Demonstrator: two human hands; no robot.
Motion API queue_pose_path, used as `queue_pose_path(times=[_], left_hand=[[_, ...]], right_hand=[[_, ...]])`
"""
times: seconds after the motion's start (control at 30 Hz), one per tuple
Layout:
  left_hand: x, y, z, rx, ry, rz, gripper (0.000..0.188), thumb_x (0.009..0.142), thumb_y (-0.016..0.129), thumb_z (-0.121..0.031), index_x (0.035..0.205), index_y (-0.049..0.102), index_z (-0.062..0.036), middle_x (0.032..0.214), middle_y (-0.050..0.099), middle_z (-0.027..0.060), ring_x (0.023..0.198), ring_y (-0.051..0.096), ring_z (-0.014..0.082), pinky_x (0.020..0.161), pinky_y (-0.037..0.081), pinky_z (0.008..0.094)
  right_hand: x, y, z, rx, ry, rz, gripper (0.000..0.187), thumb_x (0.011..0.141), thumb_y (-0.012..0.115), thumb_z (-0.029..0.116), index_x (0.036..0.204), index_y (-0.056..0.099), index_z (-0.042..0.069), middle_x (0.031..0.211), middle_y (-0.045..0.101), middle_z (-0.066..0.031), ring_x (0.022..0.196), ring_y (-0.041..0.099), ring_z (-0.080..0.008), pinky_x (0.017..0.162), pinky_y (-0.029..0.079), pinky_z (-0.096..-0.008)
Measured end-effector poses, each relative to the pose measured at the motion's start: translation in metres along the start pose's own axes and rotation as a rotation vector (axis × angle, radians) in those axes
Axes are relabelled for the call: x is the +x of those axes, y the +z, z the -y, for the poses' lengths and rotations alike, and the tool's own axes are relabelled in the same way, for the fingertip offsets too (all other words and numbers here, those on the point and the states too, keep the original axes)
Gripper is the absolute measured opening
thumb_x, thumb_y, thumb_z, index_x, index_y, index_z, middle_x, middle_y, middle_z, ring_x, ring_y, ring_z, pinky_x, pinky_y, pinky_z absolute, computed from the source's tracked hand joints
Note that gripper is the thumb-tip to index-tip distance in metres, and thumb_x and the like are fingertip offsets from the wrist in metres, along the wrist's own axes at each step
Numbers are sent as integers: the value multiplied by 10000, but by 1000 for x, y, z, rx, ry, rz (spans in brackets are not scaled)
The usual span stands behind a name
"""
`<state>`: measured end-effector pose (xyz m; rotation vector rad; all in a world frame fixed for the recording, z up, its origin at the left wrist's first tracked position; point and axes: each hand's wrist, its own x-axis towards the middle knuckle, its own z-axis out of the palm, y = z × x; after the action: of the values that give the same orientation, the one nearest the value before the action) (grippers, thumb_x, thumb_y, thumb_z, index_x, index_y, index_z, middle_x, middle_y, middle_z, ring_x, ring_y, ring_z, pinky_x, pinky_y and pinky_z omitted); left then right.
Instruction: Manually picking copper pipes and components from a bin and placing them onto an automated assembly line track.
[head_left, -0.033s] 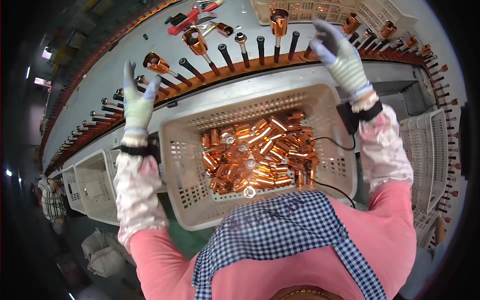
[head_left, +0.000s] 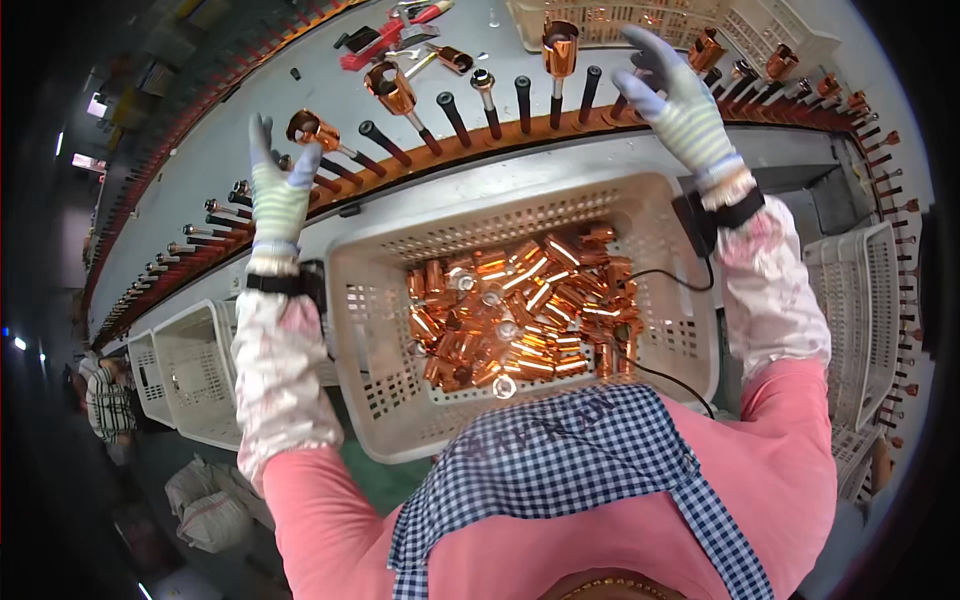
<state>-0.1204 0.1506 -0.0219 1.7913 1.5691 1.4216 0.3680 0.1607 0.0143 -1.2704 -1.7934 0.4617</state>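
Head view: one copper-coloured cup (head_left: 325, 133), seated on a rod (head_left: 364, 159) just beside the left hand (head_left: 280, 190), presumably light, stiff and slippery, best gripped round its outer wall; left fingers spread, right hand (head_left: 690, 115) likewise parted, contact indeterminable.

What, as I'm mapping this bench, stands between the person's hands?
In the head view, between left hand and right hand: copper-coloured cups on stems, several black-tipped rods and a silver-topped rod.

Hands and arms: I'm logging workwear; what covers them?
Left hand and right hand wear pale striped gloves with greyish fingers. Black wrist straps carry dark boxes, a black cable hanging by the right one. White patterned oversleeves meet pink sleeves.
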Motion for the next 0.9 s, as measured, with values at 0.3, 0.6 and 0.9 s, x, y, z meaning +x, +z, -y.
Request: queue_pose_path(times=[0.3,0.6,0.9], left_hand=[[71,20,-29,19,-201,418,906,799,851,-172,1600,430,-211,1114,677,97,860,650,116,691,553,260],[82,-1,-62,875,-318,523,409,825,804,-230,1157,703,-12,965,760,187,837,743,300,747,585,397],[-76,42,-100,356,-132,943,430,880,806,-273,1177,681,12,1050,737,149,932,732,242,848,587,347]], right_hand=[[116,117,51,-619,-48,462,439,934,630,467,1206,712,132,1144,741,-126,1037,718,-340,900,559,-478],[-40,112,95,-175,-402,716,205,864,684,291,952,668,106,931,692,-147,752,686,-366,637,561,-477],[-38,-15,3,166,99,-31,538,881,799,341,1314,644,62,1193,711,-152,1111,685,-297,915,557,-418]])
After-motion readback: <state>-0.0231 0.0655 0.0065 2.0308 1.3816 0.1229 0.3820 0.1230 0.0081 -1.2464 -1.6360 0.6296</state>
